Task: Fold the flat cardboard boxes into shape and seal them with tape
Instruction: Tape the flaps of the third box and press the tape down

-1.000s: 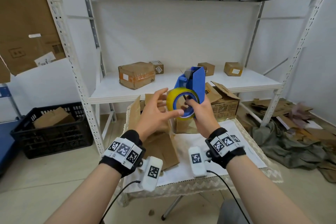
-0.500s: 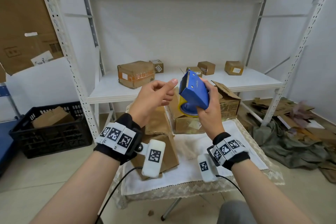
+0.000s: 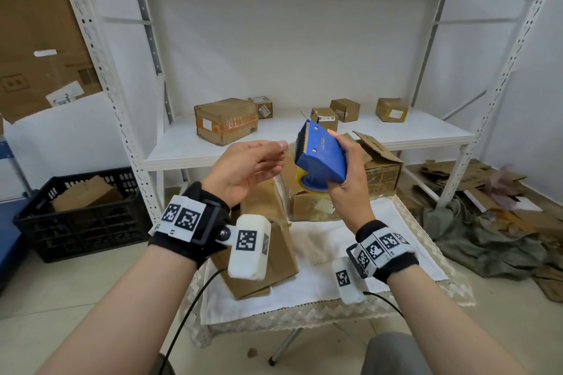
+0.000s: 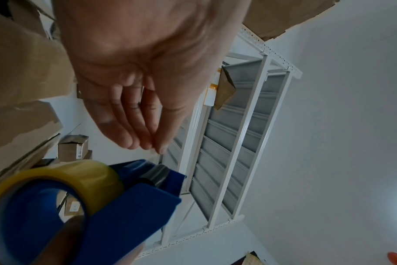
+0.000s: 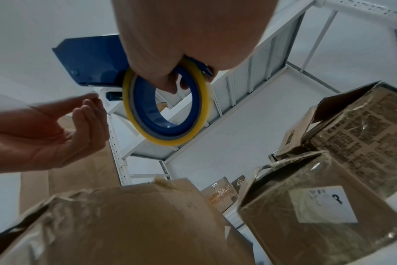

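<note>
My right hand [image 3: 345, 189] grips a blue tape dispenser [image 3: 323, 155] above the table, serrated blade pointing up and left, fingers through the core of the yellow tape roll [image 5: 170, 143]. My left hand [image 3: 243, 167] is just left of the blade. In the left wrist view its thumb and fingertips [image 4: 147, 143] pinch the clear loose tape end coming off the dispenser [image 4: 129, 206]. A flattened cardboard box [image 3: 274, 253] lies on the table below my left wrist. A folded box [image 3: 310, 207] stands behind it, partly hidden by my right hand.
The small table has a white cloth [image 3: 320, 292]. An open-flapped box [image 3: 380, 167] stands at its back right. Behind is a white metal shelf [image 3: 182, 146] with several small sealed boxes. A black crate [image 3: 82, 222] is on the floor left; cardboard scraps and cloth [image 3: 487, 222] lie right.
My right hand has turned the dispenser so its blue side and blade face me. My left hand left the roll and moved up to the blade end.
</note>
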A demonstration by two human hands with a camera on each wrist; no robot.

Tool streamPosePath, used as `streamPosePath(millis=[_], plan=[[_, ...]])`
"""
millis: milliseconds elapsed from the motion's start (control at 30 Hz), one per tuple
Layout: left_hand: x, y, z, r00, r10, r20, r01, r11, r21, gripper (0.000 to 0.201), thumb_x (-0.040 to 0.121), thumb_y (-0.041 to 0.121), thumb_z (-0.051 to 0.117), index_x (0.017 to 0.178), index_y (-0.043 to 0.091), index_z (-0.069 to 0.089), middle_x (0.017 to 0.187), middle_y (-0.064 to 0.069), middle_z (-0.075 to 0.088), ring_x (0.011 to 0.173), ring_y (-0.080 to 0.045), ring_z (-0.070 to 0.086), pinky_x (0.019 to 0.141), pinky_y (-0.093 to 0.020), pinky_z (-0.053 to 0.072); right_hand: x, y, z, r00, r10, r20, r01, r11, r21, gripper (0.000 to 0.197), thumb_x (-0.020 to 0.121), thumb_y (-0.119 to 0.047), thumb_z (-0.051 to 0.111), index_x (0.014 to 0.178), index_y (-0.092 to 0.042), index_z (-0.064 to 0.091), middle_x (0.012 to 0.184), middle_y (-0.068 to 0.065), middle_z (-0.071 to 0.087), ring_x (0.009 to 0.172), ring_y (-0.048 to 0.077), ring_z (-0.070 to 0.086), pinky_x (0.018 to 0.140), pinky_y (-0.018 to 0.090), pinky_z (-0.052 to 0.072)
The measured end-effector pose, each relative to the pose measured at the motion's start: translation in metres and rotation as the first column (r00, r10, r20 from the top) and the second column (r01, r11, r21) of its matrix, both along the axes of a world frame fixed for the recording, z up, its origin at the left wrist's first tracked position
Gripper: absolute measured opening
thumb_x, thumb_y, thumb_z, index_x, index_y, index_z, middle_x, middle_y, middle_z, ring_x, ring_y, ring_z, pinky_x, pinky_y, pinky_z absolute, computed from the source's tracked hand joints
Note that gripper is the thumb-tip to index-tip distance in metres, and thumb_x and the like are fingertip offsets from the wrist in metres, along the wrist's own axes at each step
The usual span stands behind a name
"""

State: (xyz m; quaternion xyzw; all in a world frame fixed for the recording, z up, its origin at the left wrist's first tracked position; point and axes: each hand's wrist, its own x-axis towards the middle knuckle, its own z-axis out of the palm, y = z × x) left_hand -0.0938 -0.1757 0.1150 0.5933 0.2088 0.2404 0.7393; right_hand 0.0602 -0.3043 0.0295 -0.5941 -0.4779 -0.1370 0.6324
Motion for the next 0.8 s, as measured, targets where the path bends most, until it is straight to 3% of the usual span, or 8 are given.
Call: streamPosePath(millis=[200,333,467,533,633,700,800], plan=[[0.0,0.008,0.001,0.997,0.064,-0.045,-0.06,0.995,0.075,0.016,0.085,0.014,0.079,0.097,0.005,0.075,0.076,-0.001,0.071,0.069,-0.011,0.066,0.069,-0.02,0.059,0.006,-0.002,0.0,0.997,-0.042,0.067,0.045,0.998,-0.052,0.071,0.075,0.003,0.058,0.144,-0.012,0.046,0.129,0.004,0.047,0.12,0.023,0.047,0.101,0.042,0.047],[0.001,0.014,0.0,0.991,0.105,-0.084,-0.091,0.984,0.151,0.022,0.085,0.016,0.08,0.102,0.002,0.074,0.076,-0.002,0.071,0.071,-0.012,0.066,0.069,-0.021,0.059,0.009,-0.006,0.0,0.989,-0.075,0.126,0.087,0.992,-0.089,0.074,0.073,0.002,0.059,0.145,-0.01,0.046,0.128,0.006,0.046,0.118,0.026,0.047,0.099,0.036,0.046],[0.004,0.016,0.001,0.986,0.124,-0.111,-0.098,0.971,0.216,0.021,0.086,0.016,0.078,0.101,0.002,0.074,0.076,-0.002,0.07,0.069,-0.011,0.064,0.068,-0.02,0.059,0.01,-0.009,-0.001,0.973,-0.117,0.201,0.142,0.983,-0.112,0.072,0.076,-0.011,0.067,0.145,-0.007,0.046,0.127,0.011,0.048,0.114,0.02,0.045,0.093,0.018,0.041],[0.004,0.016,0.002,0.984,0.129,-0.121,-0.097,0.966,0.24,0.017,0.087,0.015,0.077,0.098,0.003,0.074,0.076,-0.002,0.07,0.066,-0.009,0.064,0.066,-0.019,0.057,0.013,-0.01,-0.003,0.961,-0.146,0.233,0.175,0.979,-0.107,0.071,0.077,-0.011,0.068,0.145,-0.009,0.045,0.126,0.011,0.049,0.112,0.019,0.045,0.092,0.025,0.044],[0.004,0.012,-0.001,0.982,0.125,-0.141,-0.083,0.96,0.269,0.008,0.089,0.014,0.076,0.091,0.006,0.074,0.073,-0.002,0.07,0.062,-0.008,0.062,0.061,-0.017,0.054,0.016,-0.009,-0.005,0.945,-0.177,0.274,0.212,0.972,-0.106,0.071,0.078,-0.006,0.063,0.146,-0.015,0.043,0.126,0.011,0.049,0.11,0.024,0.047,0.089,0.044,0.048],[0.001,0.015,0.001,0.978,0.145,-0.149,-0.099,0.955,0.28,0.006,0.09,0.012,0.074,0.09,0.006,0.073,0.077,-0.003,0.069,0.063,-0.008,0.06,0.058,-0.016,0.053,0.022,-0.01,-0.007,0.933,-0.197,0.301,0.245,0.961,-0.129,0.072,0.08,-0.006,0.064,0.146,-0.02,0.04,0.126,0.011,0.049,0.11,0.026,0.048,0.089,0.049,0.048],[-0.017,0.046,0.013,0.941,0.328,-0.077,-0.298,0.918,0.263,0.011,0.091,0.009,0.071,0.1,0.002,0.072,0.088,-0.007,0.07,0.067,-0.009,0.059,0.062,-0.017,0.052,0.043,-0.028,-0.013,0.927,-0.289,0.24,0.328,0.934,-0.144,0.073,0.079,-0.016,0.079,0.144,-0.019,0.044,0.128,0.013,0.051,0.113,0.028,0.048,0.094,0.051,0.046]])
